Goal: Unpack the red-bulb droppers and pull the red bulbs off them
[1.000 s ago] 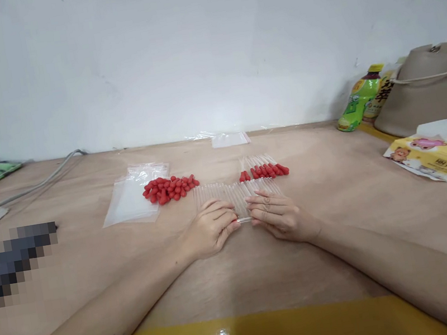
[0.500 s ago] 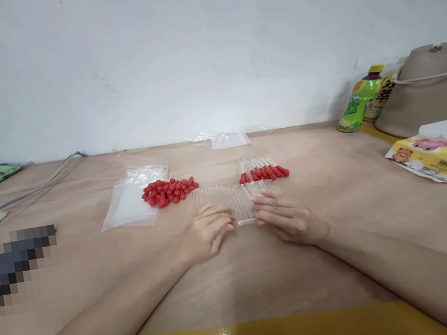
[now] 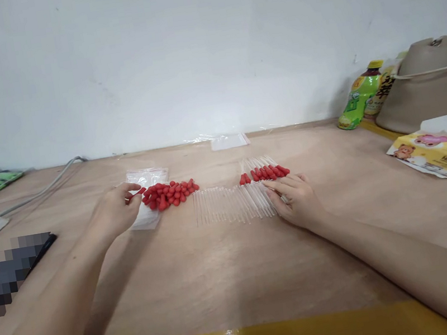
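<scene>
Red rubber dropper bulbs [image 3: 172, 193] lie in a heap left of centre. At the heap's left edge my left hand [image 3: 114, 210] pinches one red bulb between thumb and fingers. Clear glass dropper tubes [image 3: 229, 205] lie side by side in a row in front of me. My right hand [image 3: 298, 198] is at the right end of that row, thumb and forefinger closed on the upper end of a glass tube. Behind the row, several assembled droppers [image 3: 266, 172] lie with red bulbs toward me and clear stems pointing to the wall.
Clear plastic bags [image 3: 147, 222] lie under and beside the bulb heap, partly behind my left hand. Another bag [image 3: 229, 141] is by the wall. A green bottle [image 3: 359, 100], a beige bag [image 3: 427, 87] and a yellow wrapper [image 3: 437, 150] stand right. A grey cable [image 3: 46, 187] runs left.
Both hands have left the sides of the tube row. My left hand went left to the bulb heap and took hold of a bulb; my right moved slightly right to a tube's upper end.
</scene>
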